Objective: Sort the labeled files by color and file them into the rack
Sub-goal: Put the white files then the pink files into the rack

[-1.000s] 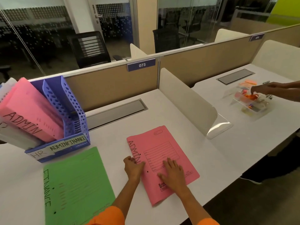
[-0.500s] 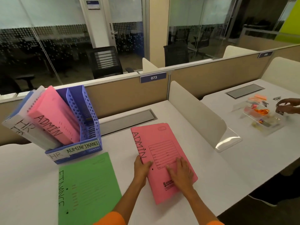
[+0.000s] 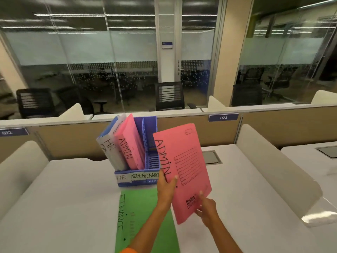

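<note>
I hold a pink file marked ADMIN (image 3: 184,161) up off the desk, just right of the blue rack (image 3: 138,179). My left hand (image 3: 166,189) grips its left edge, thumb on the front. My right hand (image 3: 206,209) pinches its lower right corner. The rack carries strips reading HR, ADMIN and FINANCE. White HR files (image 3: 109,150) stand in its left slot and pink ADMIN files (image 3: 130,148) in the middle one. The right slot looks empty, partly hidden by the held file. A green FINANCE file (image 3: 135,216) lies flat on the desk under my left forearm.
The white desk (image 3: 63,207) is bounded by a beige partition (image 3: 73,141) behind the rack and low white dividers on the left (image 3: 20,167) and right (image 3: 277,167). A grey cable hatch (image 3: 211,157) lies behind the held file. Office chairs stand beyond the glass.
Both hands have lifted the pink ADMIN file from the desk and tilted it upright beside the rack. My view has swung up and left.
</note>
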`<action>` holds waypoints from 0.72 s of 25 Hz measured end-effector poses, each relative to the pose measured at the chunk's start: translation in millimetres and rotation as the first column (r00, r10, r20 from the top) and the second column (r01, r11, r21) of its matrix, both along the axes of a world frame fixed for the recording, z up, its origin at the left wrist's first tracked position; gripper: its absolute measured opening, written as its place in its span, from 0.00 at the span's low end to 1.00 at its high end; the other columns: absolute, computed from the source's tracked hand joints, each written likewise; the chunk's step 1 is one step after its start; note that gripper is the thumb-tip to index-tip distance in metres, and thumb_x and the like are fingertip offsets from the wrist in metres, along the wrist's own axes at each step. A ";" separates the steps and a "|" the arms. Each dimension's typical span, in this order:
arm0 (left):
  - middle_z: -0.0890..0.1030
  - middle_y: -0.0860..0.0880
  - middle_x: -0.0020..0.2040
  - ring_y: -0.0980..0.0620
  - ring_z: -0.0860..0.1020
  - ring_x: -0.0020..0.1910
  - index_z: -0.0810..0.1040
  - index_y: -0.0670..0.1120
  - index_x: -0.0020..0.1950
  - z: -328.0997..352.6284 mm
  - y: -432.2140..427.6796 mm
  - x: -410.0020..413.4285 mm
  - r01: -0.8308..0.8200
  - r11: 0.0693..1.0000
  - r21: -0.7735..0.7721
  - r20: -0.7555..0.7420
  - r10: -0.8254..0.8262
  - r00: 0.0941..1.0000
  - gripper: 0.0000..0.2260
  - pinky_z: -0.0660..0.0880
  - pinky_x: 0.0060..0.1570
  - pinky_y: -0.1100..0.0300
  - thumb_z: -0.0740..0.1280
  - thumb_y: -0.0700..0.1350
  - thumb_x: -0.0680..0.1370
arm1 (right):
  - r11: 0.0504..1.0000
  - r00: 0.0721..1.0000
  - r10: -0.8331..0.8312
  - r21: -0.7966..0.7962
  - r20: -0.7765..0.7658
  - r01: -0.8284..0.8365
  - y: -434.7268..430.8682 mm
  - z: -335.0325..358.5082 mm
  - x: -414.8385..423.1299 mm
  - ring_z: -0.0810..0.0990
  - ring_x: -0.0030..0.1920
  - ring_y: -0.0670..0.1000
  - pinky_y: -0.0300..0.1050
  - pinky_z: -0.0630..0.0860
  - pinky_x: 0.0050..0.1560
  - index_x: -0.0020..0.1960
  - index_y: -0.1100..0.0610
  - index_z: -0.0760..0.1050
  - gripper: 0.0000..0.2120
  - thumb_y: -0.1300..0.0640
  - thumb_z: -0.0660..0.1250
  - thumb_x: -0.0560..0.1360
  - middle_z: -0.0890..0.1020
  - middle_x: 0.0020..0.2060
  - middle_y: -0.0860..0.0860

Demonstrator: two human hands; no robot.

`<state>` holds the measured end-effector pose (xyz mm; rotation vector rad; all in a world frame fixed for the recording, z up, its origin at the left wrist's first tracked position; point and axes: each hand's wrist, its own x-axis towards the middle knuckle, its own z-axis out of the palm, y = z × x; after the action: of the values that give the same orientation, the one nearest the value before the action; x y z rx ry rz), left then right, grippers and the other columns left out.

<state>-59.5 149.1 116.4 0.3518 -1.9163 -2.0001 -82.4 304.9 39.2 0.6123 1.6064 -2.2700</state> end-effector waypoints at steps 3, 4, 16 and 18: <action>0.78 0.65 0.55 0.71 0.79 0.52 0.66 0.64 0.60 20.6 -35.5 9.4 -0.024 0.999 -0.027 -0.010 0.024 1.000 0.21 0.78 0.43 0.73 0.67 0.40 0.79 | 0.987 0.997 -0.062 -0.145 0.036 0.066 -47.6 13.5 -8.0 0.78 0.57 0.66 0.68 0.75 0.60 0.62 0.71 0.72 0.16 0.64 0.66 0.78 0.79 0.57 0.67; 0.78 0.67 0.55 0.73 0.78 0.52 0.64 0.66 0.60 26.7 -46.5 12.1 -0.033 0.998 -0.048 -0.007 0.033 0.999 0.22 0.78 0.44 0.73 0.66 0.40 0.79 | 0.981 0.997 -0.061 -0.183 0.046 0.069 -61.7 17.3 -10.4 0.78 0.56 0.65 0.68 0.75 0.60 0.63 0.71 0.72 0.14 0.67 0.64 0.78 0.79 0.58 0.68; 0.70 0.40 0.65 0.43 0.76 0.60 0.58 0.43 0.60 70.7 -122.8 36.0 -0.389 0.905 -0.171 0.025 0.399 0.917 0.18 0.79 0.58 0.50 0.65 0.36 0.78 | 0.952 0.993 -0.115 -0.281 0.030 0.119 -195.6 38.7 -15.0 0.78 0.51 0.58 0.61 0.74 0.63 0.70 0.62 0.68 0.22 0.74 0.53 0.79 0.79 0.58 0.66; 0.75 0.43 0.62 0.47 0.79 0.56 0.61 0.46 0.60 75.8 -132.3 38.3 -0.469 0.878 -0.097 -0.046 0.467 0.883 0.18 0.81 0.52 0.55 0.68 0.39 0.78 | 0.956 0.993 -0.120 -0.268 0.002 0.117 -206.1 42.6 -14.6 0.79 0.43 0.55 0.55 0.78 0.53 0.67 0.61 0.71 0.22 0.75 0.53 0.78 0.81 0.50 0.61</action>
<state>-21.3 16.8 192.3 0.6909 -1.7077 -1.5714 -97.0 98.8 81.7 0.6372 1.2662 -2.5258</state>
